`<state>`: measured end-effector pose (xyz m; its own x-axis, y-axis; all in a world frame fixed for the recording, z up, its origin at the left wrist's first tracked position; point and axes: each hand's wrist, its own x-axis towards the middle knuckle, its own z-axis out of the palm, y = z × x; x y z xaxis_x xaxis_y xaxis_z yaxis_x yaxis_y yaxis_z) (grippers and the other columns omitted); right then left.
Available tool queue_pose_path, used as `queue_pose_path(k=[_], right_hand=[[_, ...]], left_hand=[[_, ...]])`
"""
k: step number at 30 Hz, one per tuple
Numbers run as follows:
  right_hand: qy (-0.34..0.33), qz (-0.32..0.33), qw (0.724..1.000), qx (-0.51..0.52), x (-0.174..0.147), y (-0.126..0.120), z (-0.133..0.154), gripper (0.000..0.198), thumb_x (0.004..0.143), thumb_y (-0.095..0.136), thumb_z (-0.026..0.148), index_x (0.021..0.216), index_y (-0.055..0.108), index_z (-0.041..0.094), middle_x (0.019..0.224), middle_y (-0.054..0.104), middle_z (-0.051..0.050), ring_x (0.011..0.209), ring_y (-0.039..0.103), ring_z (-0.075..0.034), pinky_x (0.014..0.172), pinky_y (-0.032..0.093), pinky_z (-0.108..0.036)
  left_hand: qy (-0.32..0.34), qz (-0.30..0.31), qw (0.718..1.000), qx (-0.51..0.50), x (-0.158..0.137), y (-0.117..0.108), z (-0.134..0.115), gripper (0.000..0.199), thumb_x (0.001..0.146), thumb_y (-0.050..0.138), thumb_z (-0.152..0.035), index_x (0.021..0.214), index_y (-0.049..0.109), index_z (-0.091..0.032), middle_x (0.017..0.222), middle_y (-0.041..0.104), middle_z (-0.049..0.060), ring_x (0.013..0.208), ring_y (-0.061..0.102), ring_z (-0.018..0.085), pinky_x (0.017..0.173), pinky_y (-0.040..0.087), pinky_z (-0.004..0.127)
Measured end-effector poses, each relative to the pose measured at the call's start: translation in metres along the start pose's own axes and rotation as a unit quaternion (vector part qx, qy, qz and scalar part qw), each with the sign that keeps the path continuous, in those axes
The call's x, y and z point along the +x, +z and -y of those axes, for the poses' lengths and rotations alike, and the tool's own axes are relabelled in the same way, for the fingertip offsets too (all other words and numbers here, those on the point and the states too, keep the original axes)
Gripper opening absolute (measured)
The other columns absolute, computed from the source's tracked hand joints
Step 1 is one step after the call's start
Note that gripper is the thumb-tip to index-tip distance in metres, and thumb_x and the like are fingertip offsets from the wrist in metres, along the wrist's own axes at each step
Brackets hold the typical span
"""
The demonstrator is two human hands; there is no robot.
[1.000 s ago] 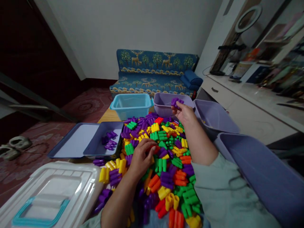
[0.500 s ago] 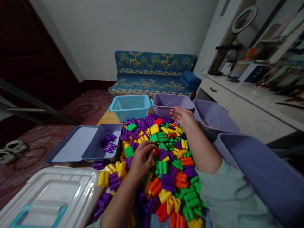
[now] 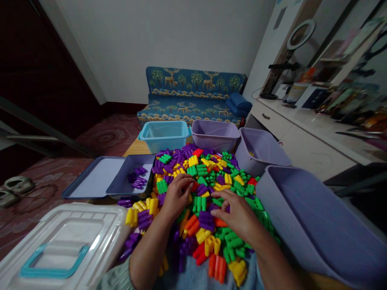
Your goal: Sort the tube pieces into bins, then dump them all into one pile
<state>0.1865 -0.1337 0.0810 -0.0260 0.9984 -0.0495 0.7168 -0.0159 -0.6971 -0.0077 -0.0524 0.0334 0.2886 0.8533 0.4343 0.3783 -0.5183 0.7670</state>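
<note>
Plastic building blocks of joined tubes, in purple, green, yellow, orange and red, lie in a big heap [image 3: 201, 204]. My left hand [image 3: 177, 197] is over the middle of the heap, its fingers curled round a red block [image 3: 195, 186] that is partly covered by the fingertips. To its right, my right hand [image 3: 234, 209] hovers low with thumb and index finger apart, and no block shows between them. Close to the right thumb lie a purple block [image 3: 206, 220] and an orange block [image 3: 220, 222]; the palm hides part of the orange one.
Behind the heap stand a light blue bin [image 3: 165, 141] and a purple bin [image 3: 215, 139]. Two more purple bins [image 3: 263, 155] [image 3: 287, 225] line the right. At left, a shallow box [image 3: 121, 185] holds several purple blocks, near a white lid [image 3: 69, 225] with a blue handle.
My right hand has come back from beside the purple bins at the rear to the middle of the heap. The left hand stays near the same spot, with the red block at its fingertips.
</note>
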Motion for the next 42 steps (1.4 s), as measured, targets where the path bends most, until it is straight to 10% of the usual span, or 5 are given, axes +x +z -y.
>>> queue_pose_path(k=[15, 23, 35, 42], right_hand=[[-0.009, -0.044, 0.973, -0.225, -0.001, 0.045, 0.037, 0.043, 0.082, 0.059, 0.029, 0.125, 0.056, 0.024, 0.116, 0.063, -0.009, 0.105, 0.061, -0.025, 0.083, 0.044, -0.034], [-0.011, -0.101, 0.979, -0.177, 0.002, 0.044, 0.023, 0.031, 0.079, 0.06, 0.023, 0.11, 0.055, 0.022, 0.105, 0.065, -0.007, 0.097, 0.063, -0.024, 0.078, 0.044, -0.032], [-0.033, -0.126, 0.989, -0.064, 0.004, 0.048, 0.009, 0.041, 0.076, 0.061, 0.015, 0.116, 0.054, 0.021, 0.097, 0.067, -0.005, 0.079, 0.063, -0.019, 0.074, 0.046, -0.031], [-0.068, -0.132, 0.988, 0.044, 0.003, 0.044, 0.007, 0.01, 0.076, 0.061, 0.022, 0.086, 0.064, 0.022, 0.087, 0.064, -0.004, 0.083, 0.062, -0.02, 0.075, 0.049, -0.032]], left_hand=[[0.038, -0.026, 0.997, 0.058, 0.001, -0.025, -0.022, 0.021, 0.089, 0.05, -0.017, 0.096, 0.069, -0.02, 0.108, 0.065, 0.008, 0.103, 0.061, 0.019, 0.09, 0.048, 0.032], [-0.054, 0.007, 0.958, 0.283, -0.023, -0.089, 0.012, 0.036, 0.076, 0.059, -0.015, 0.111, 0.066, -0.019, 0.111, 0.066, 0.011, 0.103, 0.062, 0.027, 0.093, 0.047, 0.041], [-0.096, 0.015, 0.947, 0.307, -0.029, -0.074, 0.025, 0.035, 0.076, 0.065, -0.024, 0.11, 0.064, -0.017, 0.099, 0.064, 0.01, 0.093, 0.061, 0.026, 0.084, 0.048, 0.037], [-0.091, -0.037, 0.958, 0.27, -0.028, -0.079, 0.011, 0.009, 0.074, 0.065, -0.022, 0.082, 0.066, -0.019, 0.086, 0.065, 0.005, 0.081, 0.061, 0.021, 0.074, 0.047, 0.031]])
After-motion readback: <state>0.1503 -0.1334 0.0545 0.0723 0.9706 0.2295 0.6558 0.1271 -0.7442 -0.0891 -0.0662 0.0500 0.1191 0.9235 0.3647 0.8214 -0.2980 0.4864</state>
